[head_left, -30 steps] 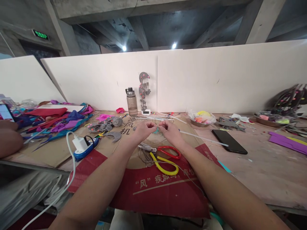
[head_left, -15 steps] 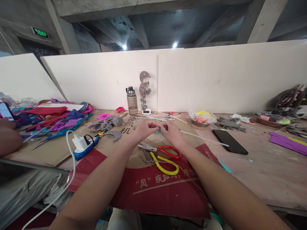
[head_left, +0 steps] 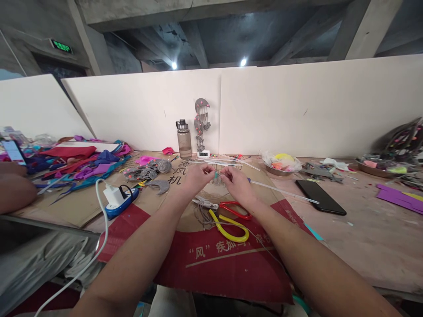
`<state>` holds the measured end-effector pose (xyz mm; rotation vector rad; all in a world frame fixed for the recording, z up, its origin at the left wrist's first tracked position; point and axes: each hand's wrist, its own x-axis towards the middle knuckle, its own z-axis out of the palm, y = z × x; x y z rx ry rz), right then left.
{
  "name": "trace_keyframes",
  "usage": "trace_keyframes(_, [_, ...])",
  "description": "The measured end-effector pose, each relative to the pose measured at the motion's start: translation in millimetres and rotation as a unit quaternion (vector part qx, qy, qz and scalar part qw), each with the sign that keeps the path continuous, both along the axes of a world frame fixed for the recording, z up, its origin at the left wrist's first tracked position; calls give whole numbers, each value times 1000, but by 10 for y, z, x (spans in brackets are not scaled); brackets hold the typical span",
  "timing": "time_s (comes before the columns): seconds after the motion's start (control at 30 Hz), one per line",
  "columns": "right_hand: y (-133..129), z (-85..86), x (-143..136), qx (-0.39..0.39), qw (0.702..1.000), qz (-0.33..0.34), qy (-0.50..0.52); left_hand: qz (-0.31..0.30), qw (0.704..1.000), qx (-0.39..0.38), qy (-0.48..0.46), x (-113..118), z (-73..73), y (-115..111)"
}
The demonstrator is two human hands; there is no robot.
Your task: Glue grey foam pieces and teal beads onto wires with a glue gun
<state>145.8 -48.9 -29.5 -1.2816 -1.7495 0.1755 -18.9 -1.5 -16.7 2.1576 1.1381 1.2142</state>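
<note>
My left hand (head_left: 199, 177) is closed in a pinch above the cardboard (head_left: 198, 215), a small teal bit (head_left: 216, 175) at its fingertips. Just to the right, my right hand (head_left: 235, 179) has its thumb and fingers pressed together; what it pinches is too small to make out. A narrow gap lies between the fingertips. Nearer to me are scissors with yellow handles (head_left: 231, 233) and a red-handled tool (head_left: 236, 210), beside a tangle of grey cord (head_left: 203, 215). A grey felt crescent (head_left: 161, 186) and a ball of grey yarn (head_left: 164, 166) lie left of my left hand.
A bottle (head_left: 184, 143), a small clock (head_left: 203, 154) and a hanging felt piece (head_left: 201, 121) stand by the white board. A phone (head_left: 320, 197) lies right, under a glue stick's end. Left are a power strip (head_left: 121, 205), felt scraps (head_left: 72, 152) and another person's arm (head_left: 16, 189).
My fingertips have drawn slightly apart, and the teal bit shows between them at my left fingers. The whole view has shifted a little, so things sit slightly further right.
</note>
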Motion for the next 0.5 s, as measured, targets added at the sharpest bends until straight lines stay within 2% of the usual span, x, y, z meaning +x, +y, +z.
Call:
trace_keyframes(0.13, [-44,33,-32,-22,999,22,15,47,997,-2,-59,-78,-6,101])
trace_keyframes(0.27, [-97,88,-67,-57,996,43,49,87,978,-34,-188,-235,41,232])
trace_keyframes(0.33, [-115,112,-78,-69,992,64,81,106,949,-36,-293,-339,94,295])
trace_keyframes(0.43, [-166,163,-93,-95,981,98,137,120,877,-29,-464,-486,177,364])
trace_keyframes(0.5, [-225,214,-102,-117,972,129,158,117,839,-33,-531,-542,211,386])
